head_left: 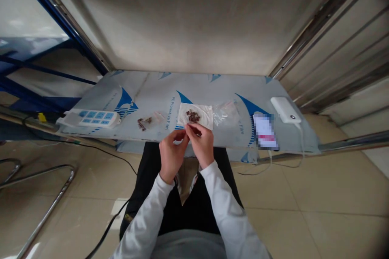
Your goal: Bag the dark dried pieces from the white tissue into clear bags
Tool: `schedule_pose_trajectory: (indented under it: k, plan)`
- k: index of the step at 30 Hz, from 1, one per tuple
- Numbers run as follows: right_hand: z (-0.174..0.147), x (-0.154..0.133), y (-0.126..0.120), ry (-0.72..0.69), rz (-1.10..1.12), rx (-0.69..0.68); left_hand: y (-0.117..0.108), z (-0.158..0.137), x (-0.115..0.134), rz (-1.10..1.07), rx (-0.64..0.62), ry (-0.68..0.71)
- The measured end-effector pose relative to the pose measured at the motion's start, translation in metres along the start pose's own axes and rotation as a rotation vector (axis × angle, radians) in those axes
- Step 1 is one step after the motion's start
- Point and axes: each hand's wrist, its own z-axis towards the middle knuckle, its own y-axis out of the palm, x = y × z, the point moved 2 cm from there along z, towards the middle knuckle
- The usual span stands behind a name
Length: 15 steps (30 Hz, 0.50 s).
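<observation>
Both hands meet at the front edge of a white tissue-like sheet [206,113]. On that sheet lies a small pile of dark reddish-brown bits [192,116]. My left hand [174,151] is closed in a pinch, its fingertips against those of the other hand. My right hand [201,142] pinches too, thumb and forefinger together just below the pile. Whatever is between the fingertips is too small to make out. To the left sits a clear plastic bag [156,118] with more brown bits [144,123] at its left end. Right of the sheet is another clear bag [225,114].
A film-covered shelf [194,83] carries everything. A white power strip [99,118] lies at its left, a phone [265,131] and a white power bank [285,110] with a cable at its right. A metal chair frame [71,174] stands lower left. A black cable [106,224] runs beside my legs.
</observation>
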Motion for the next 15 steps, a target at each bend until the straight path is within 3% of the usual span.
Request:
schedule_pose_trajectory:
  k: [4, 8, 12, 15]
  plan:
    - [-0.008, 0.008, -0.019, 0.024, 0.076, -0.044, 0.017, 0.004, -0.010, -0.252, -0.181, -0.056]
    - [-0.010, 0.014, -0.031, 0.034, 0.187, -0.151, 0.019, 0.007, -0.011, -0.545, -0.337, -0.140]
    - [-0.006, 0.019, -0.037, 0.063, 0.230, -0.227, 0.017, 0.004, -0.010, -0.677, -0.377, -0.204]
    - [-0.006, 0.019, -0.040, 0.042, 0.152, -0.247, 0.018, 0.000, -0.010, -0.617, -0.364, -0.196]
